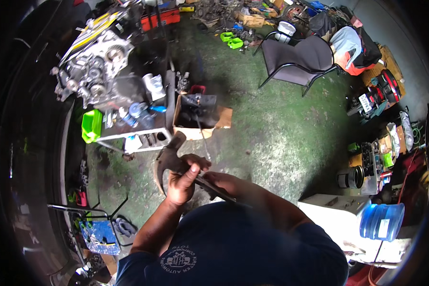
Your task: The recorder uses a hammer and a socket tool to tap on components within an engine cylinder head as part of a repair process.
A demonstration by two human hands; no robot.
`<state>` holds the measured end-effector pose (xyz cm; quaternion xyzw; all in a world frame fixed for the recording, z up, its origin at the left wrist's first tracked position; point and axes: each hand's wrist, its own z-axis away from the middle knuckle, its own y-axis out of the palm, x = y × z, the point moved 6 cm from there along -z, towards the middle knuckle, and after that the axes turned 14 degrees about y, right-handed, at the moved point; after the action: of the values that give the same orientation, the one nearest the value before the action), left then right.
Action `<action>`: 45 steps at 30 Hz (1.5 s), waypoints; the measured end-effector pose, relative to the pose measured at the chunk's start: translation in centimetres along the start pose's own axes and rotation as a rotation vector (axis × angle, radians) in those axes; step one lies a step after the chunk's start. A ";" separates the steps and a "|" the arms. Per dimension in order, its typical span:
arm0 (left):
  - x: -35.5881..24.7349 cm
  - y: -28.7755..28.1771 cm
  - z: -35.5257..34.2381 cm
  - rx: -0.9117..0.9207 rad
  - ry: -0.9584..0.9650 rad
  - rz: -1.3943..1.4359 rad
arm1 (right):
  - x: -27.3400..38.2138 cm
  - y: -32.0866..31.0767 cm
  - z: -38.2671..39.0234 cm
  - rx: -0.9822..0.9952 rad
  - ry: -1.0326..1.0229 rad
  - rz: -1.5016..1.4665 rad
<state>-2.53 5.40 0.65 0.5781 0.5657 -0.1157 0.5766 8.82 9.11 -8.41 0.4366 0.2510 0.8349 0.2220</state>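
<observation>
My left hand (pixel 181 186) is closed on a dark, rust-brown metal part (pixel 169 157) with a curved, crescent-like body, a short knob at the top and a narrower section running down to the right. My left thumb lies across it. My right hand (pixel 217 181) is closed on the same part further right, partly hidden by it. I hold it in front of my dark blue shirt, just below a cart (pixel 107 136) crowded with bottles, tools and a green plastic bin (pixel 91 126). An open cardboard box (pixel 221 117) with dark items stands beside the cart.
A disassembled engine (pixel 93 71) sits at upper left. A grey chair (pixel 295 59) stands toward the back, near piles of parts and a motorcycle (pixel 381 93) at right. A folding blue chair (pixel 100 233) is at lower left. A white cabinet (pixel 326 202) with a water jug (pixel 381 221) is at lower right.
</observation>
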 end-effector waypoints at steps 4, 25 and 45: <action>5.7 8.5 -4.6 0.186 0.048 -0.084 | -0.2 -11.9 12.4 -0.771 -0.024 0.363; 30.9 18.0 -36.7 0.909 -0.609 -0.623 | 33.5 -35.8 21.4 -0.724 0.373 1.326; 40.4 8.6 -74.2 0.092 -0.497 -0.097 | 71.6 -64.5 9.3 -0.486 -0.187 1.306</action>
<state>-20.75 88.22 -3.62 0.5297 0.4280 -0.3074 0.6646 -10.88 103.43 0.87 0.5062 -0.2764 0.7887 -0.2129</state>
